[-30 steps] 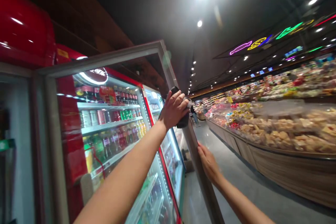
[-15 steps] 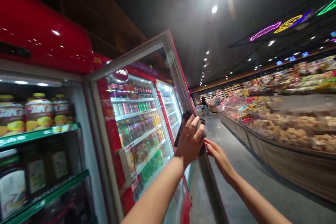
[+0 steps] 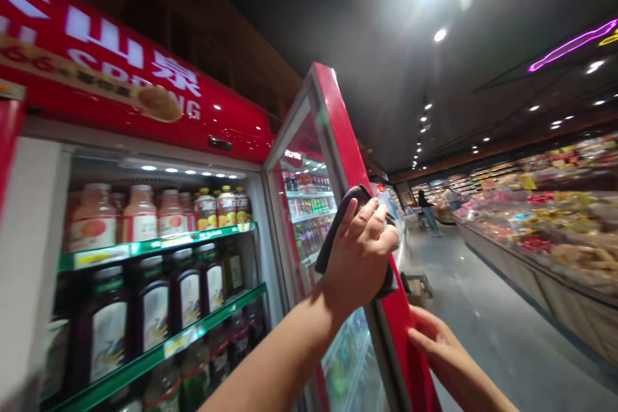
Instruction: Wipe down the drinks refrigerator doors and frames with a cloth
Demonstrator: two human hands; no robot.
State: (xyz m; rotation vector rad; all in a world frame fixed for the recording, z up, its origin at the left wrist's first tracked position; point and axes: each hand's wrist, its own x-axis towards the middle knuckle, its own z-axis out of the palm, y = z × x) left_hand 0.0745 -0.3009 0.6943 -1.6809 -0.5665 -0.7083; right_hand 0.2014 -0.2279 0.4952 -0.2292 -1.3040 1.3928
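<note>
"Where is the cloth?"

"The dark cloth (image 3: 332, 246) is under the person's left hand (image 3: 360, 261), against the upright free edge of the open cooler door (image 3: 344, 135), well below its top corner. A second ago it sat nearer that corner."

"How is that hand held?"

"Half closed: its fingers are bent and slightly parted over the cloth, pressing it to the frame."

"And the other?"

"The right hand (image 3: 437, 338) is partly closed on the same door edge, lower down, thumb on the red face. Half a second ago its fingertips were just beside the cloth; now there is a gap."

"What else has changed?"

"The view has swung left. The door's red outer edge shows broadly, and a red header (image 3: 120, 71) with white lettering has come in above the cooler. Its upper shelf (image 3: 159, 243) shows more bottles with pale labels (image 3: 141, 214) towards the left end, beside yellow-capped bottles (image 3: 226, 206); the shelf below (image 3: 168, 347) carries dark bottles (image 3: 155, 306). Far down the aisle, two people (image 3: 427, 209) are visible, blurred."
</note>
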